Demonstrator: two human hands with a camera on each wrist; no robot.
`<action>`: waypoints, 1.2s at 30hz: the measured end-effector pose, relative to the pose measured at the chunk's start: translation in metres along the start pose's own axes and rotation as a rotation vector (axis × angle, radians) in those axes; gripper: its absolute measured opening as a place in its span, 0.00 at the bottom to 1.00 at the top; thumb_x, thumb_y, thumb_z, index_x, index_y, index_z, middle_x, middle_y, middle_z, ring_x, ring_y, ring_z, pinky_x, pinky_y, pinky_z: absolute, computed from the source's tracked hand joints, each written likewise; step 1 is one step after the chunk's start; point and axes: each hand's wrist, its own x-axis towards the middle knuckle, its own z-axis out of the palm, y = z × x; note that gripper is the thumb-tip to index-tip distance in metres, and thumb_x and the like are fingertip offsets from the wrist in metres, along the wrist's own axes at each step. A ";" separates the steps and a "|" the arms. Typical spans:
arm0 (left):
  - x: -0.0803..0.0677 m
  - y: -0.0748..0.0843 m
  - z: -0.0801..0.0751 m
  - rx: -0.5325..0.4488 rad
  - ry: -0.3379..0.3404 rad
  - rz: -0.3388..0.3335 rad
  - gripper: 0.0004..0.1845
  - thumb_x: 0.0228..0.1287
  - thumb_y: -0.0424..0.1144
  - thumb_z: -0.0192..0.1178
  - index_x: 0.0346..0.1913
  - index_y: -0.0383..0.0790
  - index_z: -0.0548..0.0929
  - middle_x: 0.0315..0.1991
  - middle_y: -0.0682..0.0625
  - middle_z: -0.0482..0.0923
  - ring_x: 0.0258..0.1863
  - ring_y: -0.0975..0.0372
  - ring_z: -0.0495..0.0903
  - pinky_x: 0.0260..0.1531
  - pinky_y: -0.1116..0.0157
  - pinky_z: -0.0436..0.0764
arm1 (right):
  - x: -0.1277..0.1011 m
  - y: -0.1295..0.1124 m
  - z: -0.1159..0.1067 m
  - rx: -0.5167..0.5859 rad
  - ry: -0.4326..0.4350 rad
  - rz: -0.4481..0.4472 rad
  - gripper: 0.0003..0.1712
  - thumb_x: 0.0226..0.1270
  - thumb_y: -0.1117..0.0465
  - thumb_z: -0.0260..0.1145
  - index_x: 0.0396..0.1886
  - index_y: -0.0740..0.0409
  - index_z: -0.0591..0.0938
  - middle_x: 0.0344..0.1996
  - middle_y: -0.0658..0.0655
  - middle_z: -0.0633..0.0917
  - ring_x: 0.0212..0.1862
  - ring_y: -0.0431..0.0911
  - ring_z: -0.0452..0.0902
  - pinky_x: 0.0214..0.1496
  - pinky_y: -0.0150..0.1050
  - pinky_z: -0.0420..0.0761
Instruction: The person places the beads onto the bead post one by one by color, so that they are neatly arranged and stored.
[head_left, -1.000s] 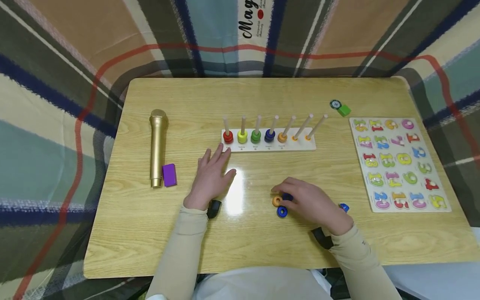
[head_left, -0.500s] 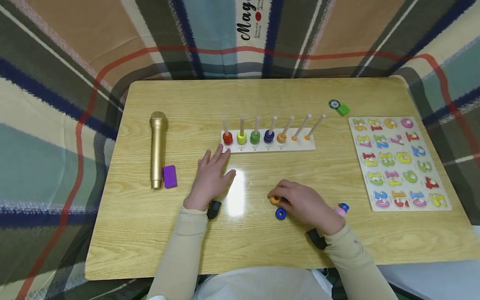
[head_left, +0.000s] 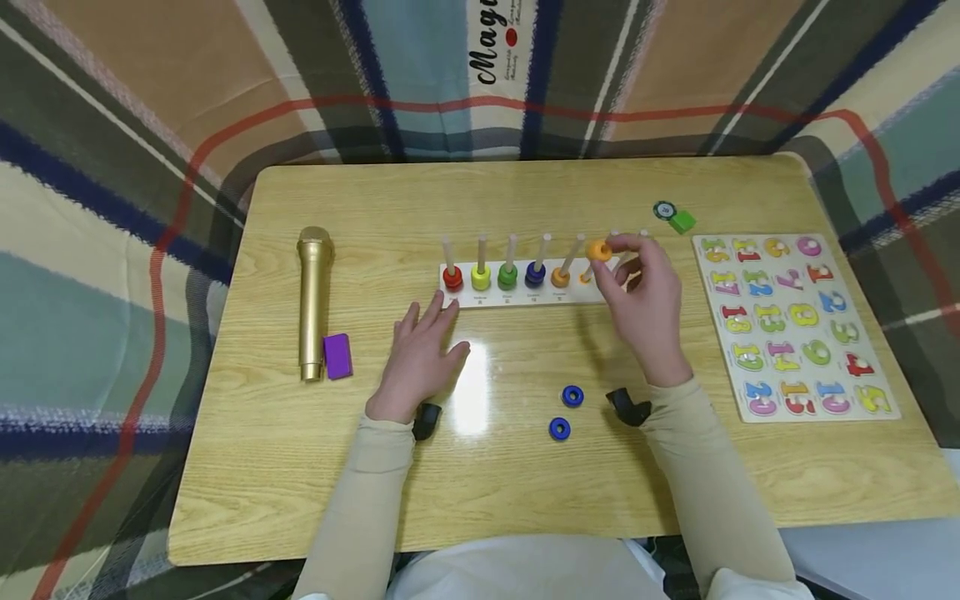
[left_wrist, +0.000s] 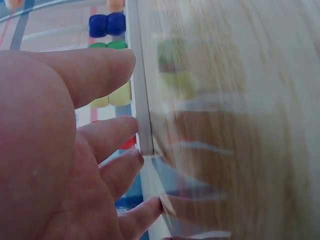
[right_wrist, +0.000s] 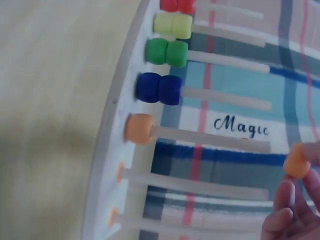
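My right hand point(head_left: 648, 308) pinches an orange ring point(head_left: 598, 250) between thumb and forefinger, raised near the tops of the right-hand pegs. In the right wrist view the held orange ring point(right_wrist: 296, 162) is apart from the peg tips. Below stands the white peg board point(head_left: 525, 300). Its pegs bear pairs of red, yellow, green and blue rings, then a single orange ring point(right_wrist: 140, 128); the last two pegs carry none. My left hand point(head_left: 422, 362) lies with fingers spread, fingertips at the board's left front edge. Two blue rings point(head_left: 572, 396) lie on the table nearer me.
A gold microphone point(head_left: 313, 304) and a purple block point(head_left: 338, 356) lie at the left. At the right is a number puzzle board point(head_left: 795, 329). A green block point(head_left: 682, 222) and a round dark token point(head_left: 664, 210) sit behind it. A plaid cloth point(head_left: 442, 75) surrounds the table point(head_left: 487, 500).
My right hand has picked the orange ring off the table and carried it up and forward to the pegs. One blue ring is now uncovered. My left hand has stayed in place.
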 end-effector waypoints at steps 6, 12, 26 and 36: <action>0.001 -0.001 0.004 0.005 -0.006 0.010 0.37 0.75 0.54 0.54 0.81 0.52 0.57 0.85 0.52 0.41 0.83 0.40 0.38 0.77 0.33 0.39 | 0.020 0.001 0.015 -0.014 -0.001 0.016 0.17 0.71 0.62 0.68 0.56 0.63 0.82 0.52 0.61 0.84 0.34 0.40 0.74 0.33 0.25 0.69; 0.002 0.000 0.005 0.020 -0.011 0.010 0.36 0.76 0.55 0.53 0.81 0.52 0.57 0.85 0.52 0.41 0.83 0.41 0.39 0.78 0.34 0.40 | 0.019 0.002 0.017 -0.049 -0.012 0.033 0.16 0.70 0.62 0.69 0.56 0.61 0.83 0.51 0.61 0.82 0.35 0.44 0.76 0.32 0.26 0.67; 0.003 0.001 0.002 0.016 -0.009 0.002 0.36 0.76 0.54 0.53 0.82 0.53 0.56 0.85 0.53 0.40 0.83 0.42 0.37 0.78 0.34 0.39 | -0.006 -0.002 -0.009 -0.120 -0.235 -0.070 0.13 0.72 0.66 0.66 0.54 0.59 0.84 0.49 0.60 0.85 0.37 0.46 0.77 0.34 0.33 0.71; 0.000 -0.001 0.002 0.022 -0.003 -0.008 0.37 0.75 0.53 0.55 0.82 0.52 0.56 0.85 0.52 0.40 0.83 0.41 0.37 0.77 0.33 0.39 | -0.077 0.026 -0.022 -0.149 -0.890 0.054 0.21 0.72 0.65 0.66 0.63 0.52 0.82 0.60 0.56 0.84 0.64 0.56 0.78 0.68 0.59 0.76</action>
